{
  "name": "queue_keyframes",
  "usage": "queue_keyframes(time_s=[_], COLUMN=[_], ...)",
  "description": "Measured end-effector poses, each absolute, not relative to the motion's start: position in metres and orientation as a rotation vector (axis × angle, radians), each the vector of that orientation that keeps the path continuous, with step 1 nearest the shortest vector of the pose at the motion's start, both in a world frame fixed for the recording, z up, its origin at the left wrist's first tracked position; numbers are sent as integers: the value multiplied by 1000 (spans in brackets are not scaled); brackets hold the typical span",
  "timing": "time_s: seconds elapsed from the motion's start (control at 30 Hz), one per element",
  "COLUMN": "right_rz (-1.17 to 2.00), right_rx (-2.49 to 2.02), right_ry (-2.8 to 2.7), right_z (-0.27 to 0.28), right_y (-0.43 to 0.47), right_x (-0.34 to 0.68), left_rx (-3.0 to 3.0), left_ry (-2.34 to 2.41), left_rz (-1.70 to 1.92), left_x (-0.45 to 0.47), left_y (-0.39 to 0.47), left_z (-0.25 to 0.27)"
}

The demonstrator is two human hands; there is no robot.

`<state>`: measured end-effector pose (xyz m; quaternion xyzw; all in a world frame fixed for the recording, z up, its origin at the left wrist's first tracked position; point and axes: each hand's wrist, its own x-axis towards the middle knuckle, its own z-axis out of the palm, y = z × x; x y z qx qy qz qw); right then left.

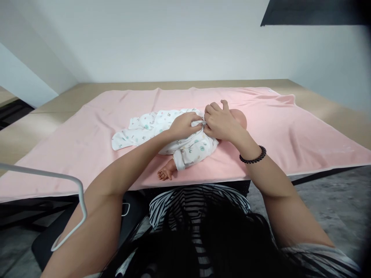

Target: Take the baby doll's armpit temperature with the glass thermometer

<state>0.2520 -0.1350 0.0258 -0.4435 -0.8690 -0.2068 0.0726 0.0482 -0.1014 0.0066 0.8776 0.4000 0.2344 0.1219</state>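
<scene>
A baby doll (238,116) lies on its back on a pink blanket (261,154), its head to the right and feet to the left. It wears a white printed romper (194,150); one bare doll hand sticks out of the near cuff. At the doll's chest, my left hand (185,124) pinches the romper's front edge between thumb and fingers. My right hand (218,119) is closed on the same front edge close to the neck, the little finger raised. The two hands nearly meet there, and the fastening between them is hidden. My right arm partly covers the doll's head.
Under the blanket is a wooden table (315,100) set against a white wall (174,42). A bent white metal rod (78,185) crosses the lower left, in front of my left arm. A black chair seat (133,212) stands below the table's near edge.
</scene>
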Motion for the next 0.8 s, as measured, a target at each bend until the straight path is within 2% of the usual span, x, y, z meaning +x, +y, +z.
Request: queue_keyframes(time_s=[0.4,0.63,0.8], right_rz=[-402,-109,-162], right_rx=[-1347,-1260,-1291], right_ry=[-2548,-2539,-2524], right_z=[33,39,37], right_y=[-136,-130,-128], right_x=[255,271,272], left_rx=[2446,2443,2453], left_ry=[1186,1190,1185], left_rz=[753,745,762], left_x=[48,48,49], left_y=[-101,-102,-102], left_z=[5,7,8])
